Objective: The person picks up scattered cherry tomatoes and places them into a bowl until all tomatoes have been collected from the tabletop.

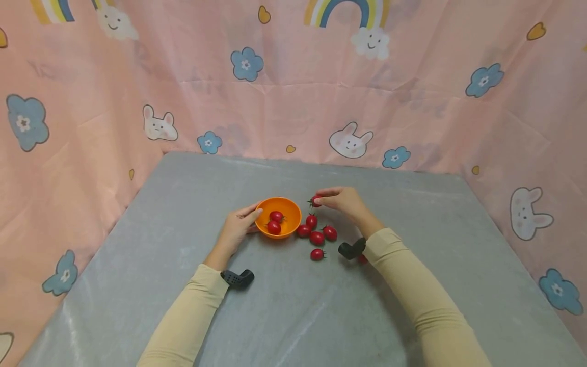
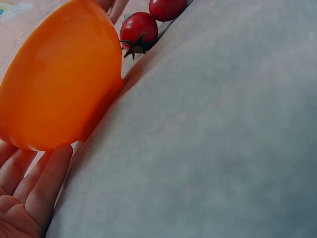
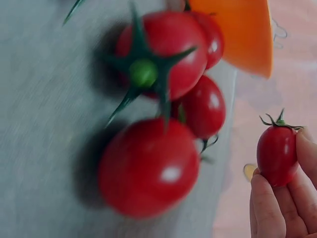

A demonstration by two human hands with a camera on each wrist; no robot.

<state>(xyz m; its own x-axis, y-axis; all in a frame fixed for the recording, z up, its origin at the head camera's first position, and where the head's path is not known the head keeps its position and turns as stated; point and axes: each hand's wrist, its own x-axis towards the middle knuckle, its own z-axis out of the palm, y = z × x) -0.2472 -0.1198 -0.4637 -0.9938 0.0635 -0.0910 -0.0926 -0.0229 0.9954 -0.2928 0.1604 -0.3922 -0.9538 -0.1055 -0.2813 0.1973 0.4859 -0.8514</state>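
Note:
My left hand (image 1: 235,229) grips an orange bowl (image 1: 292,216) by its left side, thumb over the rim and fingers along the outer wall. Two red cherry tomatoes (image 1: 274,227) with green stems lie inside it. Between thumb and fingers, my right hand (image 1: 341,201) pinches another cherry tomato (image 3: 277,154), held up off the table just right of the bowl, its green stem pointing toward the bowl in the head view. Below that hand, several loose cherry tomatoes (image 1: 317,238) sit in a cluster beside the bowl.
One cherry tomato (image 1: 317,254) lies nearer the front of the grey table (image 1: 284,306). Another tomato (image 1: 362,259) is partly hidden under the right wrist and its black camera (image 1: 352,249). A pink patterned curtain (image 1: 284,102) hangs around the table's back and sides.

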